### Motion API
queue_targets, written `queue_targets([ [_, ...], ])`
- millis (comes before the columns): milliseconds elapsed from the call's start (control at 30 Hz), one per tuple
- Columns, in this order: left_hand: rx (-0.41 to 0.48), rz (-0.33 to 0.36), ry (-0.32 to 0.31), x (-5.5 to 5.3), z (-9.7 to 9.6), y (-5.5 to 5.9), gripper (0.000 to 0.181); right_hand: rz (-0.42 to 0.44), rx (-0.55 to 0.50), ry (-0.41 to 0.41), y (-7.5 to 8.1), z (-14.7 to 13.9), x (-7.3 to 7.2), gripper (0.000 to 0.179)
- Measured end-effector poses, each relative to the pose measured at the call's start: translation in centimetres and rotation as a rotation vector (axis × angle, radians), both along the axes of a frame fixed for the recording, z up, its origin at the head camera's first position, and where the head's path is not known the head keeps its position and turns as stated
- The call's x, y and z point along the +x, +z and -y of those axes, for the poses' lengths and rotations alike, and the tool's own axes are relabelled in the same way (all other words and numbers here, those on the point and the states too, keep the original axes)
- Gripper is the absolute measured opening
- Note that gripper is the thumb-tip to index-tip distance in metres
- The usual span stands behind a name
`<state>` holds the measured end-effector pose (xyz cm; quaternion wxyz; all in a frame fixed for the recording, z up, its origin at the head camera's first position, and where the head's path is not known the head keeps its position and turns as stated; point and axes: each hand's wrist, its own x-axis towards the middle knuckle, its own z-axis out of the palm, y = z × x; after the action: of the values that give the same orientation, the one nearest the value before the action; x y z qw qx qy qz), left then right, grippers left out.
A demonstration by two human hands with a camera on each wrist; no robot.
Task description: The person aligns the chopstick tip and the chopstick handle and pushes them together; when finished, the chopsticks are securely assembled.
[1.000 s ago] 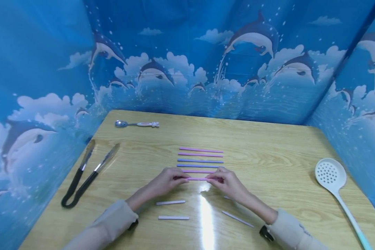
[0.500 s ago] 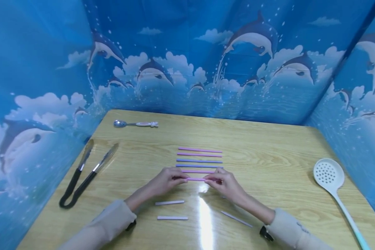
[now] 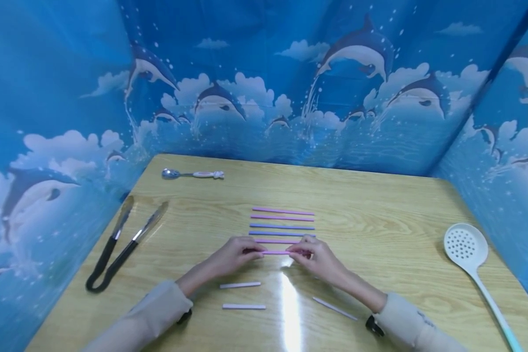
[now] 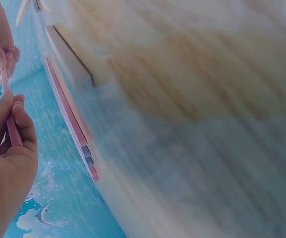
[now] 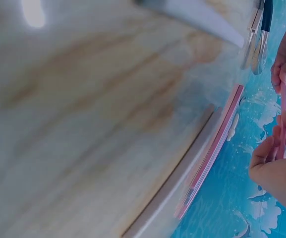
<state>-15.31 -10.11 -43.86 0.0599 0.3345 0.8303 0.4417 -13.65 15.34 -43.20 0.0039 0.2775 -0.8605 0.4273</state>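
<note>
Both hands pinch one thin pink stick [image 3: 276, 253], the left hand [image 3: 237, 255] at its left end and the right hand [image 3: 320, 256] at its right end. In the left wrist view, the held stick [image 4: 14, 130] shows against the curtain, off the tabletop. The fingers cover its ends. Just beyond the hands lies a row of parallel sticks: a pink stick [image 3: 277, 241] nearest, two blue sticks [image 3: 281, 234], then two pink sticks [image 3: 282, 218] farthest. Nearer the person lie short pale purple sticks, two on the left [image 3: 244, 307] and one slanted stick [image 3: 334, 309] on the right.
Black-handled tongs [image 3: 119, 249] lie spread at the left of the wooden table [image 3: 378, 210]. A spoon [image 3: 192, 174] with a pale handle rests at the back left. On the right is a white slotted skimmer [image 3: 466, 244]. A dolphin-print curtain [image 3: 264, 73] surrounds the table.
Both hands keep their pinch on the pink stick, with only a slight shift of the right hand leftward. The other sticks and utensils stay put.
</note>
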Motion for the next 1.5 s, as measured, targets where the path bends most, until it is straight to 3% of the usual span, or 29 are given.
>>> queue_targets([
  [100, -0.015, 0.013, 0.008, 0.0, -0.1, 0.0, 0.016, 0.002, 0.003, -0.012, 0.0, -0.4, -0.2, 0.014],
  [300, -0.034, 0.028, 0.025, 0.0, -0.1, -0.1, 0.016, -0.073, -0.028, -0.037, -0.6, -1.5, -0.5, 0.012],
  [633, -0.038, 0.028, 0.034, -0.4, 0.2, -0.4, 0.018, -0.081, 0.031, -0.053, -0.8, -2.2, -0.5, 0.012],
  [967, -0.059, 0.063, 0.109, -0.7, 0.9, -0.8, 0.018, -0.029, 0.097, -0.085, -1.2, -2.7, -0.8, 0.009],
  [1200, -0.117, 0.058, 0.123, -1.1, 1.1, -1.3, 0.015, 0.056, 0.130, -0.087, -1.6, -3.0, -1.3, 0.007],
  [1500, -0.143, 0.078, 0.136, -1.4, 0.8, -1.7, 0.015, 0.021, 0.148, -0.108, -2.4, -2.7, -1.7, 0.008],
])
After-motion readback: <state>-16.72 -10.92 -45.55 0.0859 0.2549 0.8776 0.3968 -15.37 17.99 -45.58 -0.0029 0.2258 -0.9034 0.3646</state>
